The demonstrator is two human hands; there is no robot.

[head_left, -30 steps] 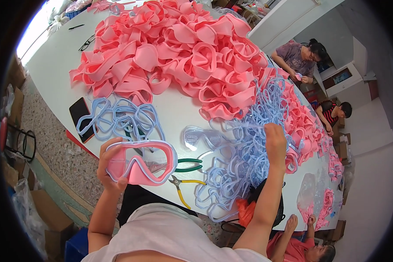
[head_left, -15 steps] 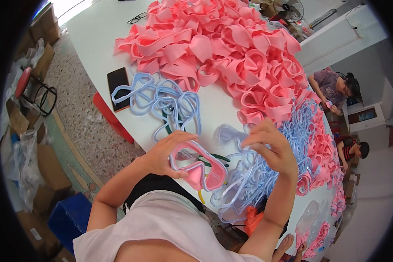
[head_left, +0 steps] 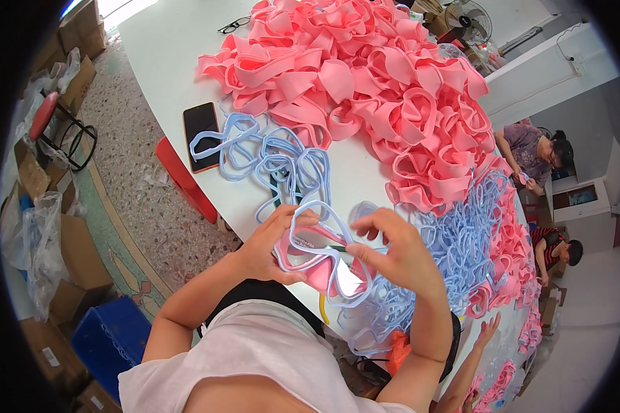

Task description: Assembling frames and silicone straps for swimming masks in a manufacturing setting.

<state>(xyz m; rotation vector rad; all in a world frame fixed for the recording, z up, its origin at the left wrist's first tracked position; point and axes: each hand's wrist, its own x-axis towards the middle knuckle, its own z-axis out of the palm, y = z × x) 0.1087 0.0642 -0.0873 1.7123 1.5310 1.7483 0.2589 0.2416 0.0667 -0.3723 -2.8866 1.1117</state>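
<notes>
My left hand (head_left: pixel 272 248) is closed round the left side of a pink goggle-shaped piece (head_left: pixel 317 277) in front of my body. Over its front lies a clear goggle lens (head_left: pixel 350 281) with a pale blue rim, which catches a bright glare. The bent fingers and thumb of my right hand (head_left: pixel 401 253) pinch that lens at its right edge. The pink piece shows through the lens, and whether the two are joined I cannot tell. Just right of my right hand spreads a heap of pale blue rims (head_left: pixel 455 241).
A big heap of pink bands (head_left: pixel 351 82) covers the far table (head_left: pixel 162 55). Several loose blue rims (head_left: pixel 293 162) lie left, partly over a phone (head_left: pixel 198 131). Glasses (head_left: pixel 234 25) rest behind. A red stool (head_left: pixel 184 180) stands by the edge. Another person's hand (head_left: pixel 488 332) reaches in at right.
My right hand has moved left from the blue heap to the pink piece, bringing the blue-rimmed lens over it. Another person's arm has risen at the lower right.
</notes>
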